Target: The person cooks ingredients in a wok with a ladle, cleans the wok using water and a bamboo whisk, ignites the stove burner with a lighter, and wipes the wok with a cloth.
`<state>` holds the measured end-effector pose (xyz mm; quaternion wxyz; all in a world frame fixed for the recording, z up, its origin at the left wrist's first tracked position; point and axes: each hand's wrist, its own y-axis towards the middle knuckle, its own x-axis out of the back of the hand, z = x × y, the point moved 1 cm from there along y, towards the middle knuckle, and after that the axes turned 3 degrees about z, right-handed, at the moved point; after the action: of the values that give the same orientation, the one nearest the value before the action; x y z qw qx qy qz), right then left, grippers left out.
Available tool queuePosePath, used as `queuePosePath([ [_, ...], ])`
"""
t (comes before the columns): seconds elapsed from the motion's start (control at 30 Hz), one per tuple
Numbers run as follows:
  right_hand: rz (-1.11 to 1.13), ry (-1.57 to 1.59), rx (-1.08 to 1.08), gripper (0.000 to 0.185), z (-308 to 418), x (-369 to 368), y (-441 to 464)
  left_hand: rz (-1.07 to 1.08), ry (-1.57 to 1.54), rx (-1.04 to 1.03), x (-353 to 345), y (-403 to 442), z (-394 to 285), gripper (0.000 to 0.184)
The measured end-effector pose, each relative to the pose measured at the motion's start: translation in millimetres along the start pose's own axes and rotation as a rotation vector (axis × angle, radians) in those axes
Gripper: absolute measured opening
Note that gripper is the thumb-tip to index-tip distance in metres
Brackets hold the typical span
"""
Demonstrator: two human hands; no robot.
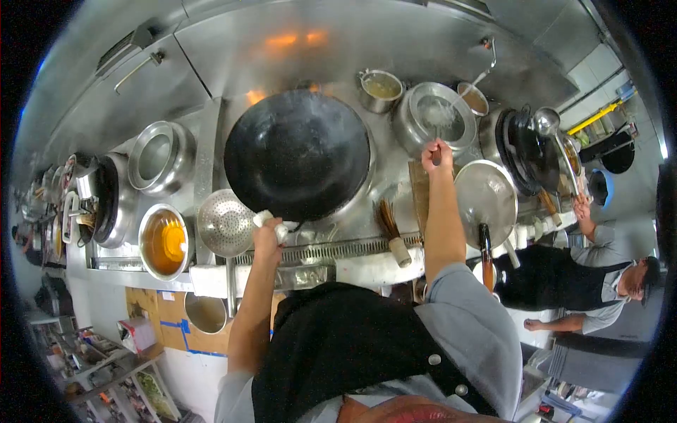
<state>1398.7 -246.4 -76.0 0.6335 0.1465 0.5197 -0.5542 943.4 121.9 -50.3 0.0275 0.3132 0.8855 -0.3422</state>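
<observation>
Black wok (300, 155): broad, round and deep, its dark inner surface dull with a soft sheen and pale glints toward the upper left; it sits on the steel stove (395, 190), ahead of the person and a little to the left.
White cloth (266, 219): crumpled and bunched at the wok's near edge.
Left hand (268, 240): clamped on the cloth, fingers wrapped over it; I cannot tell whether skin touches the metal.
Left arm: bare from the elbow, reaching forward and slightly inward, the wrist below the wok's rim.
Right hand (437, 156): fingers curled together around the handle of a utensil (438, 132), whose far end reaches into a steel pot (410, 127); the shape of that end is unclear.
Right arm: stretched well forward, nearly straight, grey sleeve above the elbow.
Left of the wok: a perforated skimmer (224, 222) at its rim, then a bowl of orange liquid (150, 243).
Right of the wok: a bristled brush (391, 233) near the stove's front edge; beyond the right forearm, a round mesh strainer (486, 190).
Far right: a co-worker (557, 278) in a black apron, one hand raised to a long-handled ladle (546, 121).
</observation>
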Motion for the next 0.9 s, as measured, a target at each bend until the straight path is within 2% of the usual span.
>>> queuePosePath([
  [0.07,0.126,0.1,0.041,0.024,-22.8,5.9,-31.8,0.009,0.003,0.013,3.2,15.1,4.7,0.013],
  [0.1,0.198,0.175,-0.004,0.023,-30.3,16.0,-43.3,-0.068,0.078,0.04,-9.4,1.3,-10.7,0.011],
  [0.17,0.361,0.216,-0.014,0.017,-41.4,24.8,-73.0,-0.022,0.084,0.066,2.5,15.5,-2.3,0.012],
  [0.3,0.452,0.205,-0.049,0.029,-56.9,31.7,-139.1,0.019,0.061,0.058,-0.6,-0.5,-11.8,0.011],
  [0.33,0.469,0.183,-0.054,0.03,-60.0,31.4,-153.8,0.071,0.048,0.042,-1.4,-0.3,-14.2,0.014],
  [0.37,0.489,0.158,-0.063,0.031,-63.4,32.4,-168.5,0.125,0.068,0.026,0.6,-4.4,-19.0,0.024],
  [0.4,0.476,0.132,-0.062,0.032,-67.5,31.4,-185.2,0.189,0.101,0.066,12.8,-2.8,-20.4,0.035],
  [0.47,0.459,0.078,-0.059,0.032,-79.0,31.2,-223.3,0.09,0.076,0.185,22.6,-22.4,-35.0,0.039],
  [0.6,0.099,-0.155,-0.001,0.032,-101.2,54.1,-305.3,0.15,0.048,-0.03,105.9,-31.4,-16.5,0.038],
  [0.67,0.026,-0.49,-0.029,0.041,-100.3,60.8,-349.1,0.169,0.093,-0.149,149.8,-76.3,-30.5,0.04],
  [0.7,-0.013,-0.655,-0.04,0.045,-99.2,58.1,-363.7,0.153,0.11,-0.108,171.5,-98.9,-41.5,0.041],
  [0.8,-0.204,-1.479,0.027,0.057,-95.9,16.9,-388.5,0.073,0.167,-0.046,247.1,-149.5,-54.7,0.045],
  [0.83,-0.19,-1.609,0.049,0.065,-102.6,-9.1,-390.7,0.056,0.178,-0.103,275.6,-158.8,-49.9,0.046],
  [0.9,-0.219,-1.858,0.371,0.063,-120.8,-23.2,-369.1,0.016,0.192,-0.222,329.7,-168.7,-32.5,0.048],
])
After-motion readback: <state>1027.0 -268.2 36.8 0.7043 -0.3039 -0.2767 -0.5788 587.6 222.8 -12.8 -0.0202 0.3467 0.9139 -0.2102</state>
